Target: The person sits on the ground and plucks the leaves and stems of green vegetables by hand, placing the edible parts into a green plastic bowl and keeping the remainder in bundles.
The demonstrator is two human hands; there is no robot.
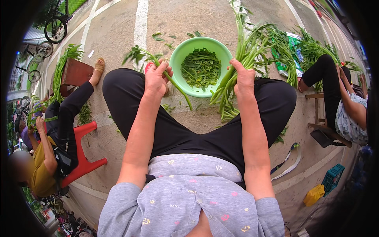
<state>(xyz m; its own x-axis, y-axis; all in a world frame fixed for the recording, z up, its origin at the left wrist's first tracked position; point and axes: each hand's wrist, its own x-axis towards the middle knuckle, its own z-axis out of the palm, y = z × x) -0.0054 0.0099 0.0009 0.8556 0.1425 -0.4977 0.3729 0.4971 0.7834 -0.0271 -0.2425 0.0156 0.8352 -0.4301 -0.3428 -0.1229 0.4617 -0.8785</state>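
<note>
My left hand is closed on a leafy green vegetable stem. Its leaves point up and away on the left, and its bare end hangs down toward the right. On the other side, my right hand grips a thick bunch of long green stems, with leafy parts spreading at the far end and stalks hanging below the fist. Between and just beyond both hands stands a light green plastic basin on the ground. Torn leaves and short stem pieces lie inside it.
Loose leaves are scattered on the pavement. To the right, more greens lie by a plastic sack, near a seated person. Another person sits left, handling greens beside a red stool and a brown box. Crates stand lower right.
</note>
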